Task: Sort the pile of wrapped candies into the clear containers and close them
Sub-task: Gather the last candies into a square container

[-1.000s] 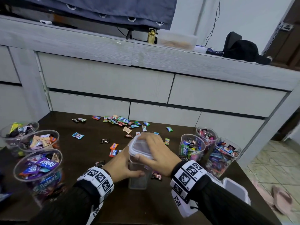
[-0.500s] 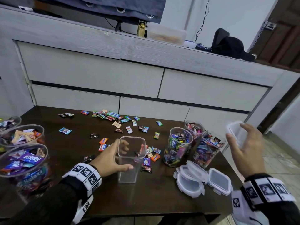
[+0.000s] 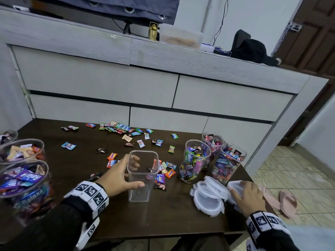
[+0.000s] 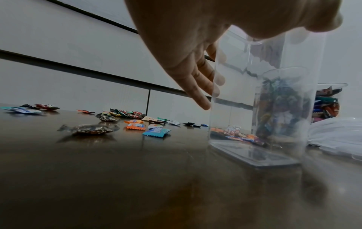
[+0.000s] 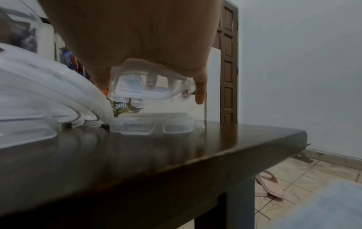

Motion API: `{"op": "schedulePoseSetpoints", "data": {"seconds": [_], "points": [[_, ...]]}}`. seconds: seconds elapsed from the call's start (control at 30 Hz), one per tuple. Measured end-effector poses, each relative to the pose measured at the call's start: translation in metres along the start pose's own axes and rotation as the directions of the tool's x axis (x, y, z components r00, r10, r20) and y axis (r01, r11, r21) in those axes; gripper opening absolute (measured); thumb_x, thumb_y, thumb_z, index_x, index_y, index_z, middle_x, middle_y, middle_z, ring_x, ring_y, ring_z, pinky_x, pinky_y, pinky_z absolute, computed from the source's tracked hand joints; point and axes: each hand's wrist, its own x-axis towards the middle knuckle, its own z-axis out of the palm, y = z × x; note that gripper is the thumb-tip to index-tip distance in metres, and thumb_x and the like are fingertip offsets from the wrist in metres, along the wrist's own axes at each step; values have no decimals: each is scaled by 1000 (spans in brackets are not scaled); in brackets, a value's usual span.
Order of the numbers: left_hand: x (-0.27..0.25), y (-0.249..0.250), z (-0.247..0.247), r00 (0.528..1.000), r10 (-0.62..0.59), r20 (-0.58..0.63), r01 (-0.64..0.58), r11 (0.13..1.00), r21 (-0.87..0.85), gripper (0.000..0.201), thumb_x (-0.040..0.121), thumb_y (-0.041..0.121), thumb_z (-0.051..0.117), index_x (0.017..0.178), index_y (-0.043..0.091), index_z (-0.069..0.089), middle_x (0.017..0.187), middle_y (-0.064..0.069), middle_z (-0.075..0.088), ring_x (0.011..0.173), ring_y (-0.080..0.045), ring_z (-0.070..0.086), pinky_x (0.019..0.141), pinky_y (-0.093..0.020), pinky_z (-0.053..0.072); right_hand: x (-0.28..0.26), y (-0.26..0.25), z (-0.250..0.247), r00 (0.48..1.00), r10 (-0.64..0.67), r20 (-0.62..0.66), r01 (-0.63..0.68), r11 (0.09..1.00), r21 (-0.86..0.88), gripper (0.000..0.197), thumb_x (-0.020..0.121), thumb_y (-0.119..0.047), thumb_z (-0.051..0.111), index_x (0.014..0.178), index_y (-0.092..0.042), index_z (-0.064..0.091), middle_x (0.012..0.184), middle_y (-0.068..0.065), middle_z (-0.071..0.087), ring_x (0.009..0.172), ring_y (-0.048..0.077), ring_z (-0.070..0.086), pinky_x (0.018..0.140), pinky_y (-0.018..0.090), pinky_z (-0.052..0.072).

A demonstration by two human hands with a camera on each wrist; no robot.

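The empty clear container [image 3: 142, 176] stands upright on the dark worktop [image 3: 163, 218], its long axis vertical and its open mouth facing up; the left hand [image 3: 117, 175] wraps it from the left, thumb across the near wall and fingers [image 4: 197, 86] curled round the far side; loose wrapped candies [image 3: 125, 129] lie scattered behind it and just to its right. The right hand [image 3: 249, 195] is at the worktop's right edge, fingers curved over a small square lid [image 5: 151, 82]; from the right wrist the lid hangs tilted in that grip, clear of another square lid [image 5: 152, 124] lying flat below it; round lids [image 3: 208, 198] are stacked just to the left. Three filled containers [image 3: 195, 160] stand upright beyond the lids; three more filled containers [image 3: 23, 174] stand along the left edge. Half a second ago the right hand was raised off to the right, above the floor, with the lid in it; now it is down at the lid stack; a second ago that lid sat on the container under the right hand; the container itself has stayed put in the left hand's grasp.
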Motion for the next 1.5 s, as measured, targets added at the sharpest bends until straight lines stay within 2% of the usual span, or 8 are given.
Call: {"op": "schedulePoseSetpoints", "data": {"seconds": [0.4, 0.53, 0.67, 0.83, 0.9, 1.03, 1.33, 1.5], "points": [[1, -4, -5, 999, 14, 39, -14, 1000, -6, 83, 47, 66, 81, 116, 41, 42, 114, 10, 58, 105, 2, 59, 91, -37, 54, -7, -5, 3, 996, 81, 39, -79, 995, -63, 50, 94, -52, 43, 130, -16, 46, 144, 9, 39, 135, 30, 32, 106, 46, 29], [-4, -5, -12, 998, 57, 39, -56, 998, -21, 98, 44, 96, 57, 122, 39, 46, 114, 11, 63, 106, -2, 61, 90, -31, 51, -18, -16, -31, 973, 23, -232, -27, 999, -17, 17, 88, -27, 56, 91, -11, 61, 101, 16, 62, 94, 34, 52, 80, 41, 42], [-13, -8, -17, 991, 70, -112, -82, 991, -105, 92, 65, 98, 28, 132, 39, 51, 121, 20, 66, 117, 2, 58, 101, -28, 43, -56, -50, -62, 918, -168, -359, 240, 956, 166, 21, 80, -19, 61, 66, -24, 46, 66, -6, 50, 62, 15, 44, 50, 21, 27], [1, -20, -16, 849, -334, -410, 470, 831, 297, 63, 99, 54, 38, 152, 22, 27, 158, -4, 31, 148, -21, 23, 118, -48, 25, -85, -122, -27, 713, -697, -82, 677, 653, 340, 21, 89, -17, 57, 107, -27, 50, 106, -8, 53, 99, 3, 50, 85, 21, 41], [6, -25, -12, 757, -544, -363, 654, 627, 424, 80, 97, 60, 36, 156, 16, 6, 164, -9, 2, 151, -28, -5, 120, -54, 10, -80, -151, 2, 698, -714, 56, 643, 659, 390, 45, 94, -18, 51, 135, -17, 36, 139, 1, 39, 131, 10, 35, 110, 18, 24], [15, -47, 0, 666, -665, -336, 730, 492, 474, 104, 86, 77, 37, 155, 14, -10, 162, -15, -16, 149, -35, -16, 119, -55, 4, -59, -196, 48, 741, -624, 248, 560, 778, 284, 69, 98, -30, 43, 149, -4, 5, 159, 12, -7, 147, 23, -7, 118, 27, -3], [52, -84, -4, 723, -653, -226, 624, 476, 620, 118, 78, 86, 38, 152, 15, -20, 161, -9, -23, 149, -30, -20, 120, -54, 0, -24, -245, 97, 851, -295, 436, 293, 953, 72, 92, 92, -55, 44, 150, -9, -9, 159, 9, -14, 147, 25, -9, 117, 45, 8], [75, -85, -8, 808, -571, -146, 472, 480, 739, 110, 84, 79, 39, 153, 15, -18, 161, -7, -23, 149, -27, -20, 119, -51, -5, -10, -271, 104, 798, -396, 455, 447, 894, -5, 83, 93, -55, 41, 152, -16, -3, 160, 3, -11, 148, 16, -5, 115, 53, 3]]}}
